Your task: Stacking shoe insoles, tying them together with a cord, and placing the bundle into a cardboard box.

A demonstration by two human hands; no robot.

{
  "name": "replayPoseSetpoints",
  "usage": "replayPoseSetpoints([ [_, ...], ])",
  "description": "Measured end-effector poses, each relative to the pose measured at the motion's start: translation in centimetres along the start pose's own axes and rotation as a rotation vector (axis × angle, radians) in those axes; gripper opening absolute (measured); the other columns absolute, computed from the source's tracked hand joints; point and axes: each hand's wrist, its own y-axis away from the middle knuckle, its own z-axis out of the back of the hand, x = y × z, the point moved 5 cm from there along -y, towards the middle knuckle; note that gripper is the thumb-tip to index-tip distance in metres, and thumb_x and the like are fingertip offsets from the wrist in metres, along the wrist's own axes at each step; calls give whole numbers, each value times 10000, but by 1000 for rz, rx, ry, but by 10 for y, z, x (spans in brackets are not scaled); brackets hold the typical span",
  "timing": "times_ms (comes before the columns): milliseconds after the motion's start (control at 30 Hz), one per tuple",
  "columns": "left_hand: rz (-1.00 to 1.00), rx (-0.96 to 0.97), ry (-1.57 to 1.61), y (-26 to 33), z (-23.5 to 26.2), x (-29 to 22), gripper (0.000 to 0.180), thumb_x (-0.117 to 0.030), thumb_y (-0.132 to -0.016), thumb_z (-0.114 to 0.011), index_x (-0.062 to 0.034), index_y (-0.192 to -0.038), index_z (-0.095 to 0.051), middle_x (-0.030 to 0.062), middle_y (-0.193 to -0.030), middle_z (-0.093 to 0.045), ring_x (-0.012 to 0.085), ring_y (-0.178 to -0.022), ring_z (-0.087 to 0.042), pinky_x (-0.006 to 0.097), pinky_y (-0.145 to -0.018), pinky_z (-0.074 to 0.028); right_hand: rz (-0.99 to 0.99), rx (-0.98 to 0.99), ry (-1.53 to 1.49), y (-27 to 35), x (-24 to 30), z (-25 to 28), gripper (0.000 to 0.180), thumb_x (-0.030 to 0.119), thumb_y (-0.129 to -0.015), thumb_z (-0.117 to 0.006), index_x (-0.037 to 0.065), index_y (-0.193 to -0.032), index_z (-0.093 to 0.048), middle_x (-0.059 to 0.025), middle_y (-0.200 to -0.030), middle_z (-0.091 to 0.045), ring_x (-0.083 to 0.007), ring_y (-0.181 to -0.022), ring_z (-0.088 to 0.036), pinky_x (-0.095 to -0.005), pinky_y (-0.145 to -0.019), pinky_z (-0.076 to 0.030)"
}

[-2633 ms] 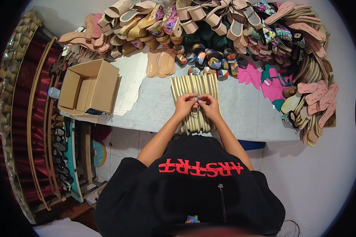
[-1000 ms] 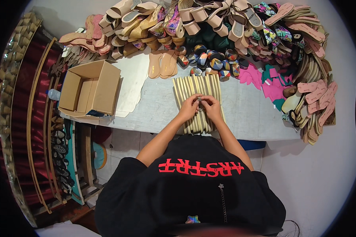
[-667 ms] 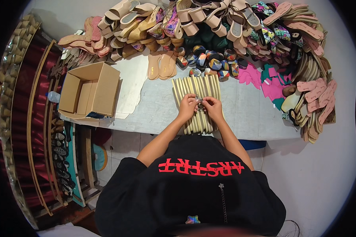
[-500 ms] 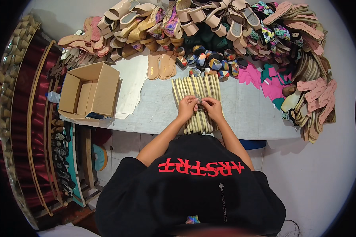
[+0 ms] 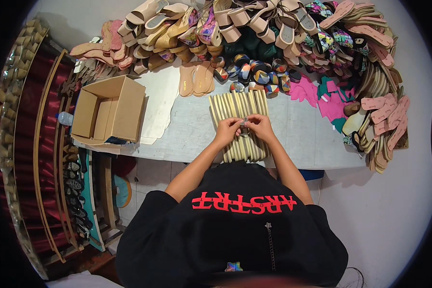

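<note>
A row of cream-and-grey shoe soles [image 5: 233, 102] stands packed edge-on at the table's front edge, close to my body. Both of my hands rest over the middle of it, fingertips nearly meeting. With bent fingers, my left hand [image 5: 227, 130] pinches one side of a small grey strip-like thing [image 5: 245, 122]. My right hand [image 5: 259, 126] has its thumb and fingers closed on the other side of it. A narrow band seems to cross the soles just below my fingers. The strip is too small and too covered to name exactly.
An open cardboard box [image 5: 129, 113] stands at the left. Tan insoles [image 5: 197, 79] and multicoloured shoe pieces [image 5: 259, 77] lie behind the soles. Heaped sandals [image 5: 230, 33] line the back; pink cut pieces [image 5: 331, 105] and pink insoles [image 5: 386, 115] sit at the right.
My right hand has shifted slightly up and to the right, its wrist turned a little. My left hand has barely moved. The small grey strip now shows lower, between the fingertips.
</note>
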Motion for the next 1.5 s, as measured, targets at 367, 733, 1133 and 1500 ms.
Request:
replayPoseSetpoints([
  [367, 158, 56, -53, -10, 0, -17, 209, -175, -853, -563, 17, -793, -617, 37, -685, -597, 67, -555, -519, 193, -508, -434, 105, -169, -60, 8, 0, -7, 100, -33, -750, -592, -21, -848, -602, -22, -716, -592, -70, -625, -550, -189, -553, -434],
  [733, 148, 101, 65, -11, 3, -10, 124, -115, -852, -557, 8, -866, -552, 51, -739, -587, 79, -597, -525, 196, -559, -446, 233, -107, -44, 17, 14, -13, 129, 0, -758, -607, -34, -880, -630, -74, -855, -602, -103, -618, -590, -204, -523, -479],
  [1133, -118, 47, 17, 6, 18, -9, 90, -45, -819, -578, 30, -865, -599, 51, -743, -604, 85, -642, -566, 202, -570, -454, 2, -1, 319, 4, 5, -24, 259, 65, -761, -636, -21, -1001, -590, -88, -717, -626, -109, -566, -581, -236, -475, -441],
  [1500, -545, -128, -538, 14, 18, -35, 71, -33, -762, -605, 24, -801, -619, 97, -701, -598, 146, -570, -574, 253, -528, -449, 494, -207, 731, 11, 14, -41, 88, 48, -767, -563, -14, -805, -514, -180, -721, -554, -336, -629, -557, -374, -545, -444],
])
